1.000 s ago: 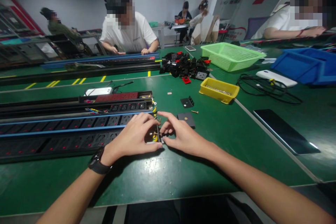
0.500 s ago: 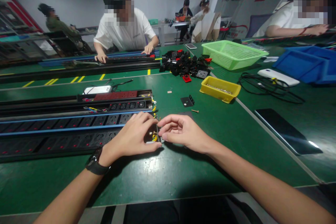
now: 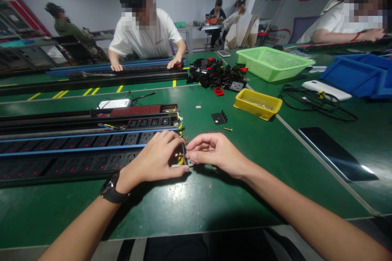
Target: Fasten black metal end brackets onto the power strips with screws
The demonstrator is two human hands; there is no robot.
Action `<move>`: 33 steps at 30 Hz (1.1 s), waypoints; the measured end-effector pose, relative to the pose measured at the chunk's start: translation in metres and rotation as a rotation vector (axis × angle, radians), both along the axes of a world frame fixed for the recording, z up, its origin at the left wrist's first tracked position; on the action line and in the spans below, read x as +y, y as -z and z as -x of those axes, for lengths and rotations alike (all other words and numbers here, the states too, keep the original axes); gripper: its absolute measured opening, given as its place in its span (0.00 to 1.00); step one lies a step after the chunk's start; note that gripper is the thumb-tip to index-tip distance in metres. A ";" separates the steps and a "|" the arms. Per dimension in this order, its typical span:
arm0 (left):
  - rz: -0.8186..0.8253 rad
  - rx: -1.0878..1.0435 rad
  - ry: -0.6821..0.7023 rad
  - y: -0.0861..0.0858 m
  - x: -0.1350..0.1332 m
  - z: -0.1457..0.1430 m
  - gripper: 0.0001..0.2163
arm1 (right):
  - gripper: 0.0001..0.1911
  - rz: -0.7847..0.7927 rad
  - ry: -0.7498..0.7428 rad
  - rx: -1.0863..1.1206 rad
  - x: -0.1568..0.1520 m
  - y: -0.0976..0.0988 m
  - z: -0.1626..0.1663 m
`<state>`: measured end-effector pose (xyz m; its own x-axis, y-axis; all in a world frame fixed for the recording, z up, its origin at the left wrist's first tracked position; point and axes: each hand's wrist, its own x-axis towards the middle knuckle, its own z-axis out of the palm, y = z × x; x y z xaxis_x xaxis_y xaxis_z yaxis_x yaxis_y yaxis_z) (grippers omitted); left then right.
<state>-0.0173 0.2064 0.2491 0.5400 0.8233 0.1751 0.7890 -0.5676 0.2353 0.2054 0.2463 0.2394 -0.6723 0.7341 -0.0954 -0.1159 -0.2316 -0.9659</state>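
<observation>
My left hand (image 3: 157, 155) arches over the right end of the nearest black power strip (image 3: 82, 167). Its thumb and fingers grip the edges of a dark end plate (image 3: 184, 155), which stands upright at the strip's end. Yellow wires (image 3: 180, 158) show between that hand and the plate. On the plate's outer side is my right hand (image 3: 211, 153), thumb and forefinger pinched together close against it. Whatever is in that pinch is too small to make out. Beyond the hands, a loose black bracket (image 3: 218, 117) and a screw (image 3: 228, 129) lie on the green table (image 3: 147, 208).
More strips (image 3: 150, 122) lie behind the nearest one. A yellow bin (image 3: 258, 104) of small metal parts, a pile of black sockets (image 3: 214, 74) and a green basket (image 3: 272, 63) stand farther back. A phone (image 3: 337, 154) lies right. A co-worker (image 3: 147, 34) works opposite.
My right thumb and forefinger have closed together against the end plate. My left hand stays put. The co-worker's hands opposite have shifted slightly along their strip.
</observation>
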 end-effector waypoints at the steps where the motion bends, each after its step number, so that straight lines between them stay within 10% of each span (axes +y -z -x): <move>1: 0.001 0.000 -0.001 0.000 0.000 0.000 0.23 | 0.22 -0.008 -0.003 -0.004 0.000 0.000 0.000; 5: 0.006 0.008 -0.003 0.000 0.000 0.002 0.24 | 0.19 -0.161 0.011 -0.088 0.001 0.000 -0.001; 14: 0.010 0.015 -0.005 0.001 0.001 0.001 0.23 | 0.06 -1.104 0.040 -0.630 -0.002 0.014 -0.002; 33: -0.027 0.012 -0.035 0.004 -0.004 -0.002 0.35 | 0.07 -1.230 0.031 -0.626 -0.006 0.031 0.008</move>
<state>-0.0152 0.2028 0.2452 0.5132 0.8368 0.1911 0.8112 -0.5456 0.2104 0.1969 0.2402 0.2089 -0.7402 0.5788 0.3422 0.4199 0.7954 -0.4370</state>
